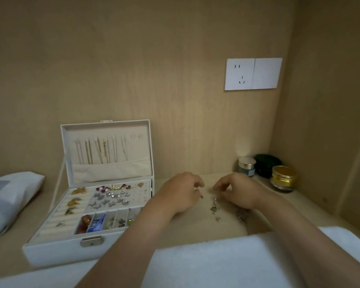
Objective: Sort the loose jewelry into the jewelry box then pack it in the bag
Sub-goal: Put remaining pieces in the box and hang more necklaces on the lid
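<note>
loose jewelry (215,207) lies scattered on the wooden shelf (187,225) just past the white cloth (216,262), between your two hands. your left hand (180,193) appears to pinch a small piece (201,196); your right hand (236,190) curls over the scatter, gripping something or nothing, you cannot tell. sorting looks partway done. next, carry the piece left to a free slot in the open jewelry box (56,253); the bag (10,196) waits at far left.

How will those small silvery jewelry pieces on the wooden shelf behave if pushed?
Probably light: the small silvery jewelry pieces are tiny beside the right hand. They lie separate, so a push would likely scatter them. Irregular shapes probably won't roll far.
</note>
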